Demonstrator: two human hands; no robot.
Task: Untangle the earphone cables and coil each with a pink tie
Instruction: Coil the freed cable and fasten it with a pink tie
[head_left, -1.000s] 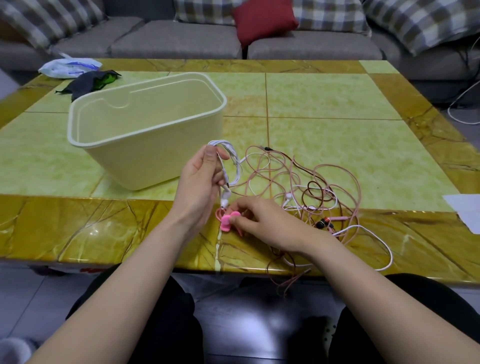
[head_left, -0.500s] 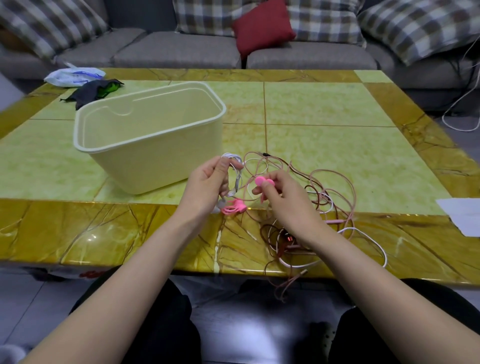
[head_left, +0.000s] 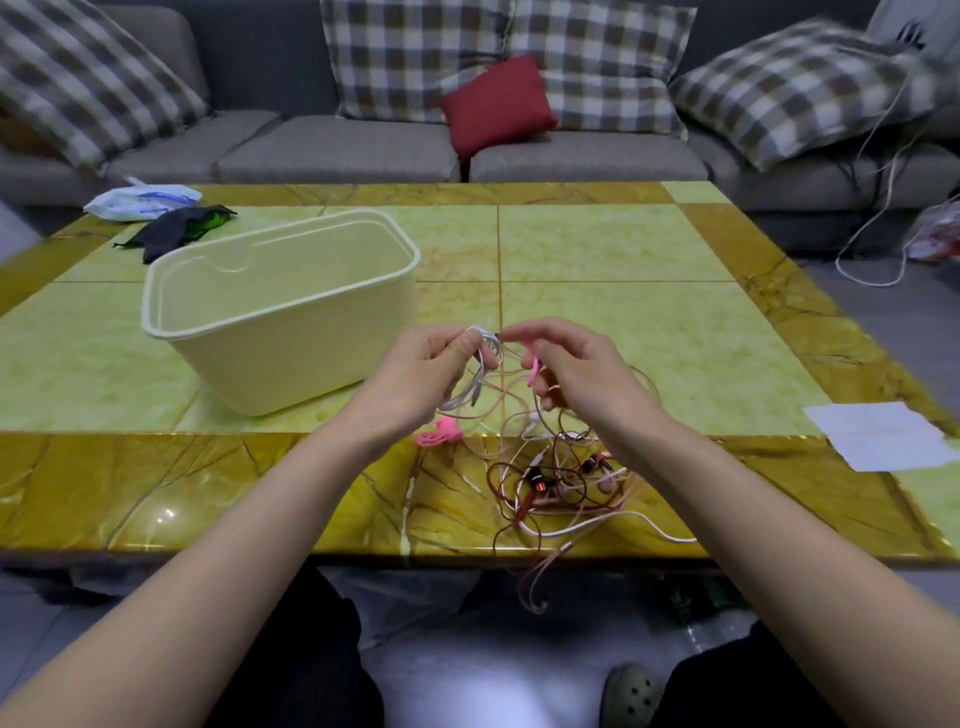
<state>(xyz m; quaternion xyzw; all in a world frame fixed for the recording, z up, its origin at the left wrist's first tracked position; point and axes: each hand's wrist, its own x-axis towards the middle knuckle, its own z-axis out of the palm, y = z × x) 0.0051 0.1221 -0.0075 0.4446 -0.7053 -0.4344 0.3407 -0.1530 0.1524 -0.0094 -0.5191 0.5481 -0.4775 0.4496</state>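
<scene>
Progress was early: left hand (head_left: 415, 364) gripped the white coil (head_left: 479, 370), right hand (head_left: 587, 364) pinched a pink tie (head_left: 533, 367); tangle (head_left: 550, 478) lay unsorted.

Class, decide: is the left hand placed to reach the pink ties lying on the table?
Probably yes: the ties lie uncovered close by the left hand, though it grips the white coil, so its fingers are busy.

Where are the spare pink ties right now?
In the head view, the spare pink ties lie on the table near its front edge, just below the left hand gripping the white cable coil and left of the tangled cables.
</scene>
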